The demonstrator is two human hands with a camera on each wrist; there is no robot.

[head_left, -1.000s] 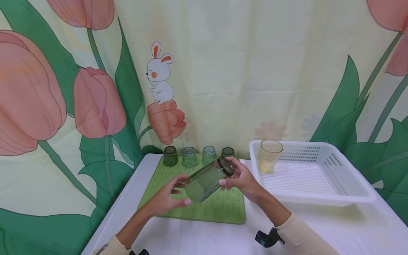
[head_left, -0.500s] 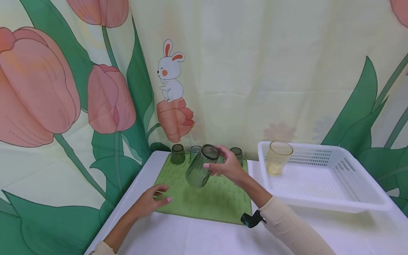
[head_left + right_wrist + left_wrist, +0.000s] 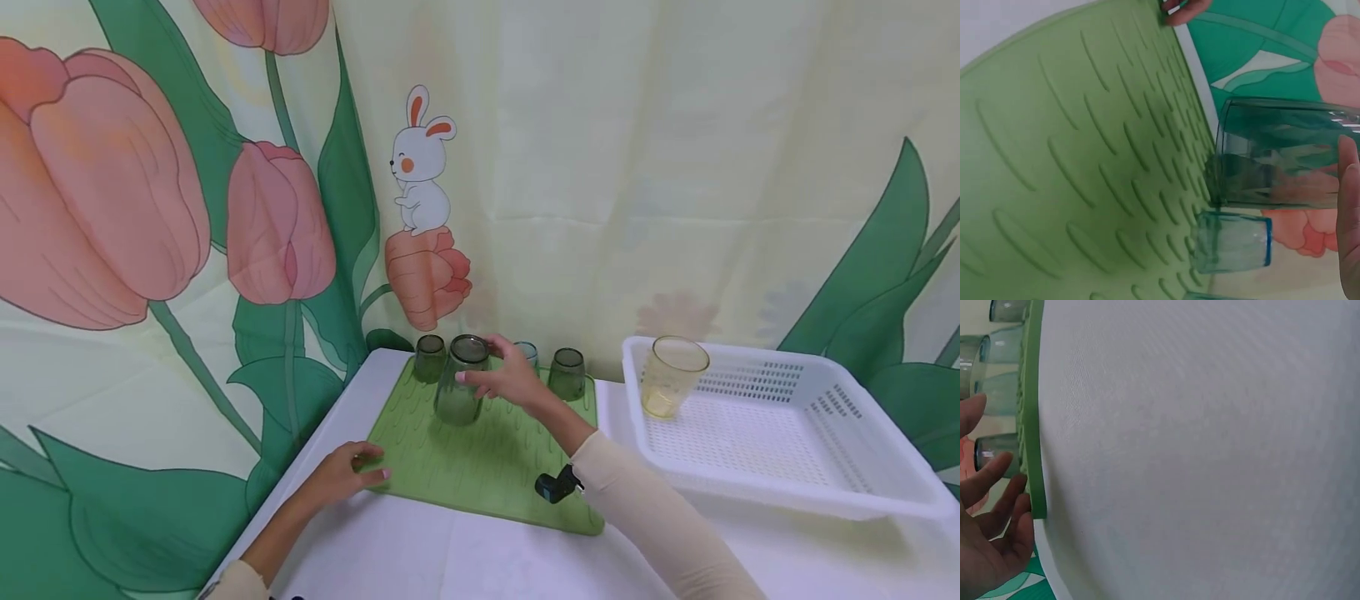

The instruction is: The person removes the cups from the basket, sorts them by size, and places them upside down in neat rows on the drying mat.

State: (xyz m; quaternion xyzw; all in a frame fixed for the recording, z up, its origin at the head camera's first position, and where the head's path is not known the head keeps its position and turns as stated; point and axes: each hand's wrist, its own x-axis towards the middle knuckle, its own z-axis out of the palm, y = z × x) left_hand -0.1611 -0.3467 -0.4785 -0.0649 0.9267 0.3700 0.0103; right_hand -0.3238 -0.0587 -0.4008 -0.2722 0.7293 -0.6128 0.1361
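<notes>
My right hand (image 3: 516,381) grips a tall smoky-green drinking glass (image 3: 454,402) near its upper end, thumb on the near side. The glass is upside down, its wide rim close over the green ridged drying mat (image 3: 480,475). In the right wrist view the tall glass (image 3: 1272,156) stands beside a small bluish glass (image 3: 1238,244). My left hand (image 3: 341,477) holds nothing, fingers loosely bent at the mat's front left corner. In the left wrist view the left hand's fingers (image 3: 997,506) overlap the mat's edge.
Several small glasses line the mat's back edge, including a dark one (image 3: 429,367) at left and another dark one (image 3: 567,383) at right. A white perforated basket (image 3: 750,487) stands on the right with an amber glass (image 3: 675,379) inside. A printed curtain hangs behind.
Both hands were at the tilted tall glass; the left hand let go and drew back left. My right hand turned the glass nearly upright, moving it back and left over the mat.
</notes>
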